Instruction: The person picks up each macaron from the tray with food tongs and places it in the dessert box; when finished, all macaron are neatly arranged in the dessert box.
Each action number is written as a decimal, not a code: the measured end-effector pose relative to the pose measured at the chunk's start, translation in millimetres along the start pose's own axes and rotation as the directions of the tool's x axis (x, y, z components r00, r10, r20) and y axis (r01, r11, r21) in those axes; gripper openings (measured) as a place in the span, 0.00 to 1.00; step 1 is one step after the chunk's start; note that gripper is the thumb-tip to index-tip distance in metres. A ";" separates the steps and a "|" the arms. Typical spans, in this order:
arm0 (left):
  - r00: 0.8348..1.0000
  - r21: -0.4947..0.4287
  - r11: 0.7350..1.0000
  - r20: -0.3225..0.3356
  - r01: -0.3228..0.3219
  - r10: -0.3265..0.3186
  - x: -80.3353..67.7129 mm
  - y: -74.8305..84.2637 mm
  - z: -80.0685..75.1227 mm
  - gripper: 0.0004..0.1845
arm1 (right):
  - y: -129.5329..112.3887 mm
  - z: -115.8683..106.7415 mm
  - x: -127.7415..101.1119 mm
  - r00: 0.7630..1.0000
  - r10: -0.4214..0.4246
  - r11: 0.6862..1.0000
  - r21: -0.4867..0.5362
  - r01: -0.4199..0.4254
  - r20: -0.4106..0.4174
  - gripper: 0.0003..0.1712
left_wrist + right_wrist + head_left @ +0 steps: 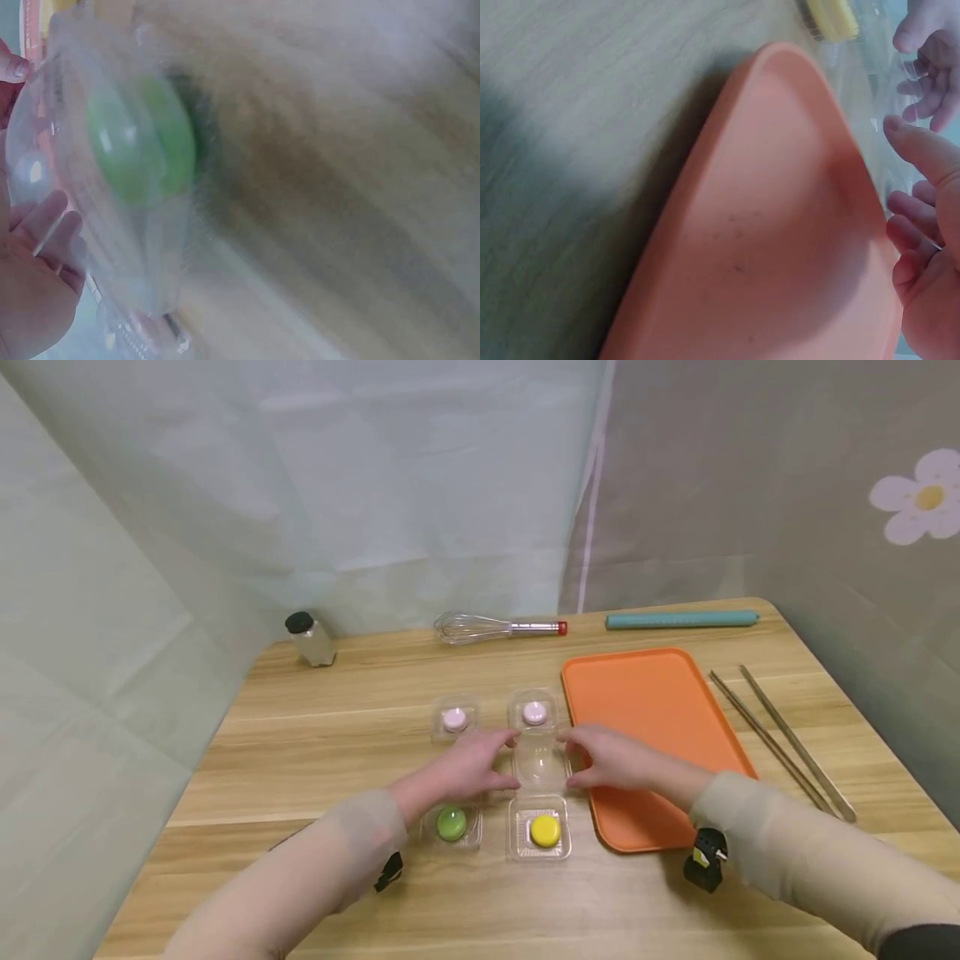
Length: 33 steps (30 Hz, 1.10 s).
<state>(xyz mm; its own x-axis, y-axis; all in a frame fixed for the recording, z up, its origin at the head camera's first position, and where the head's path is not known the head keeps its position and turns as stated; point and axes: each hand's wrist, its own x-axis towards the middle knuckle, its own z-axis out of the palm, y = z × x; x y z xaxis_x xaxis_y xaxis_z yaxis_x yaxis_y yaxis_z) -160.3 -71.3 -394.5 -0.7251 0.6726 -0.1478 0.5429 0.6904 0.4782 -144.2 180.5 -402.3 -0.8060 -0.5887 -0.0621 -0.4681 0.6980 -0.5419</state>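
Between the two hands stands a clear plastic lid, just behind an open clear box base with a yellow round piece. The left hand grips the lid's left side, thumb and fingers apart. From the right, the right hand holds its other side, above the orange tray. In the right wrist view, the right hand has its thumb and fingers around the clear edge. Near the left forearm, a clear box holds a green round piece, blurred in the left wrist view.
Two clear boxes with pale pink round pieces sit farther back. A whisk, a teal rod and a black-capped jar line the far edge. Two metal sticks lie right of the tray.
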 end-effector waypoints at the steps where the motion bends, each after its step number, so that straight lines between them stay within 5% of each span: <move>1: 1.000 -0.012 1.000 -0.014 0.002 -0.002 0.4 0.1 -1.5 0.42 | -0.7 -1.5 0.0 1.000 0.005 1.000 0.019 -0.005 -0.010 0.37; 15: 0.978 -0.135 0.991 -0.206 -0.016 -0.012 -2.1 5.6 -13.6 0.46 | -13.6 -22.3 5.7 0.994 0.041 0.988 0.154 -0.025 -0.102 0.39; 20: 0.959 -0.138 0.988 -0.281 -0.072 0.031 -5.1 3.9 -13.2 0.46 | -15.2 -26.4 7.7 0.984 0.066 0.942 0.334 -0.007 -0.168 0.38; 29: 0.931 -0.150 0.973 -0.346 -0.175 0.114 -8.9 4.1 -14.2 0.46 | -18.4 -26.6 9.6 0.987 0.107 0.889 0.455 -0.042 -0.119 0.35; 33: 0.929 -0.121 0.979 -0.353 -0.165 0.113 -9.7 7.3 -13.3 0.48 | -22.4 -25.7 9.5 0.989 0.117 0.835 0.548 -0.048 -0.091 0.34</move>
<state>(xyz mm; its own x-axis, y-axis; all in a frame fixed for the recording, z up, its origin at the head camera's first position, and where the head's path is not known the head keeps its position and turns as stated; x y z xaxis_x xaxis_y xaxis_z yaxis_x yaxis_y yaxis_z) -154.9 -76.3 -378.1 -0.7616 0.6087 0.2225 0.5999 0.5323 0.5973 -150.7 169.8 -369.2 -0.8847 -0.4636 -0.0481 -0.1538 0.3879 -0.9088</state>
